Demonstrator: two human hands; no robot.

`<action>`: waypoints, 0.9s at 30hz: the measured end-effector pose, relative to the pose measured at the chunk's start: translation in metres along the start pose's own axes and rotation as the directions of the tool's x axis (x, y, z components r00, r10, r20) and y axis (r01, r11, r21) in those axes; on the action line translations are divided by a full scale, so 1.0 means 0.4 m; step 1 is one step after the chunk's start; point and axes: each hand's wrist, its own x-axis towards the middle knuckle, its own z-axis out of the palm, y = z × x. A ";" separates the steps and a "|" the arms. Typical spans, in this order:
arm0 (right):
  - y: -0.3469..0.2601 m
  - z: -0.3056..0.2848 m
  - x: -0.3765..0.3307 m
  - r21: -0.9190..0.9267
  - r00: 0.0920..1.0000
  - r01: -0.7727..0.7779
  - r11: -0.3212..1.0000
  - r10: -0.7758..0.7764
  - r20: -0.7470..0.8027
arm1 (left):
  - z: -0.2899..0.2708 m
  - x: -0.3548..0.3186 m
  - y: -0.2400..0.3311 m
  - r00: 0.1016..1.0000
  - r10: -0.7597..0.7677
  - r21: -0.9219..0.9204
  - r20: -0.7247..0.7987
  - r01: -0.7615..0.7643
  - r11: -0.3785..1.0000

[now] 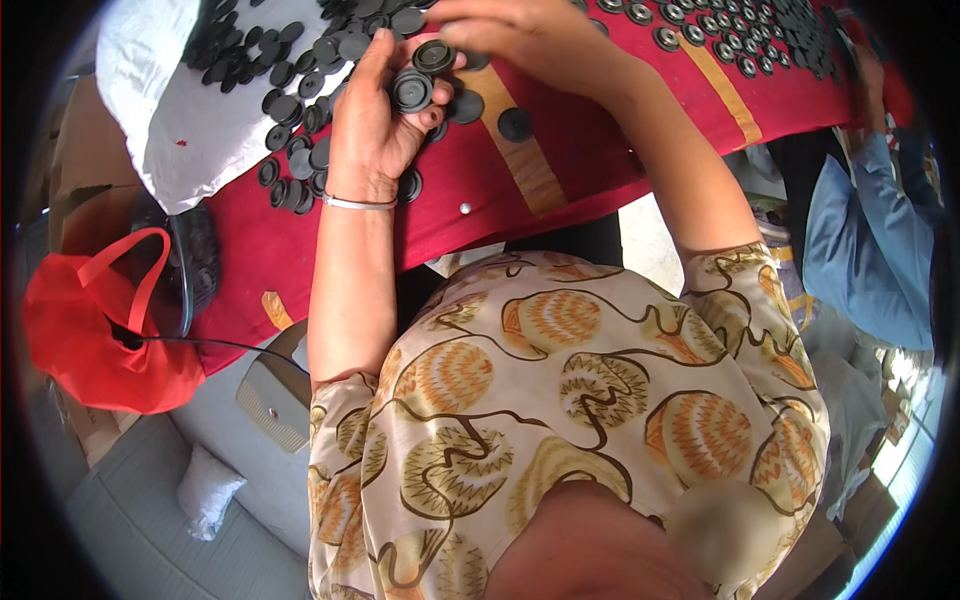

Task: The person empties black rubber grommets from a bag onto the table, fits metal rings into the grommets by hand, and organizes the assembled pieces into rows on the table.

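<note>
Across the far red cloth-covered table [560, 170], seen from the head camera, a loose heap of round black rubber caps [290, 70] lies at the left on a white sheet [170, 110], while finished ringed discs [720, 30] sit in rows at the far right; much of the heap looks unsorted. Left hand [375, 120] cups several caps, fingers curled round them. Right hand [520, 35] pinches one cap [433, 55] between closed fingertips.

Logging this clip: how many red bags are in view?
1: a red bag with handles hangs at the left, below the red table edge. Others may be hidden.
</note>
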 end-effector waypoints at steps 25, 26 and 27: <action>-0.028 0.002 -0.047 0.654 0.601 -0.698 0.293 0.735 0.313 | 0.082 -0.020 -0.061 0.997 0.048 0.198 -0.064 -0.035 0.980; -0.026 -0.023 -0.048 0.649 0.590 -0.704 0.289 0.747 0.307 | 0.085 -0.013 -0.069 0.993 0.059 0.229 -0.102 -0.035 0.973; -0.024 -0.047 -0.052 0.634 0.545 -0.716 0.294 0.803 0.243 | 0.080 -0.015 -0.068 0.994 0.045 0.193 -0.103 -0.024 0.981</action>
